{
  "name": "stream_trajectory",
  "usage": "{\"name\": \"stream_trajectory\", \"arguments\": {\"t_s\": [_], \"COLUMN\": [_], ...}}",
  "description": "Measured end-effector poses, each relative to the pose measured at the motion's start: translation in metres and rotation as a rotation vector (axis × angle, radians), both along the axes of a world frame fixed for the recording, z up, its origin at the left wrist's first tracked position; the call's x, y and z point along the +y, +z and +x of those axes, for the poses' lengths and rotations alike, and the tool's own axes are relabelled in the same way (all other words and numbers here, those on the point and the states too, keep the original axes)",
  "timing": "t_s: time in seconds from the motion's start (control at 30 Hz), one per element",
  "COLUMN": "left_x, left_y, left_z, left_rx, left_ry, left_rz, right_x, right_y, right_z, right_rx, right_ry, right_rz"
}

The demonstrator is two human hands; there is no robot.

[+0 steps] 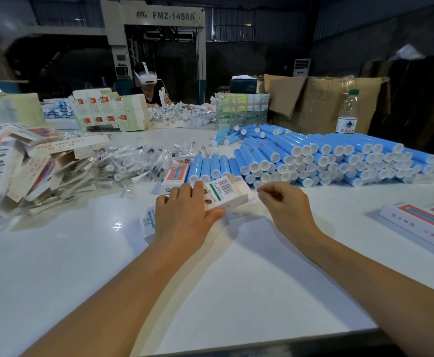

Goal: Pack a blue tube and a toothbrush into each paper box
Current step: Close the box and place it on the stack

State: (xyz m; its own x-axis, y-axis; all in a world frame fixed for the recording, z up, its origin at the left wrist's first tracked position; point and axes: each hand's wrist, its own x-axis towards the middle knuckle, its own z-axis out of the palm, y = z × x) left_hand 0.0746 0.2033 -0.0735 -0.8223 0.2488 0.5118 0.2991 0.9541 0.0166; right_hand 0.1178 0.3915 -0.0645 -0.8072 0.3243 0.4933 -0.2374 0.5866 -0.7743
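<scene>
Box [218, 195] first: it lies flat on the white table [210, 292], barcode side up, under the left hand [185, 215]. That hand grips it, fingers laid over the top and thumb hooked along the near edge, I'd say to keep it from sliding while the far end gets worked. Right hand [285, 207] sits just beside the box's open end with its fingers curled in; it looks like a pinch on something small or on the end flap, but I cannot tell what, if anything, is between them.

Just past the box, a row of blue tubes [210, 167] lies side by side within easy reach, and behind that row the main stack of tubes [339, 155] is piled caps forward, handy for grabbing 1 at a time. Toothbrushes [143, 161] in clear wrappers are heaped to the left of the tubes. Further left, folded boxes [17, 171] lie in a loose pile. Finished boxes [421, 222] rest at the far right. A water bottle [347, 113] stands behind the stack.
</scene>
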Motion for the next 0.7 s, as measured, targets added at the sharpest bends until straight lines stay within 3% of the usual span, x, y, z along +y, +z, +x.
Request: {"name": "stream_trajectory", "arguments": {"t_s": [0.1, 0.33, 0.7], "left_x": [0.004, 0.011, 0.014], "left_y": [-0.002, -0.002, 0.001], "left_z": [0.002, 0.007, 0.010], "left_rx": [0.001, -0.011, -0.002], "left_ry": [-0.001, -0.056, -0.076], "left_rz": [-0.029, -0.047, -0.098], "right_x": [-0.010, -0.015, -0.018], "right_y": [-0.003, -0.004, -0.004], "right_z": [0.001, 0.000, 0.001], "right_rx": [-0.076, -0.168, -0.162], "right_ry": [0.054, 0.104, 0.125], "right_rz": [0.040, -0.108, -0.142]}}
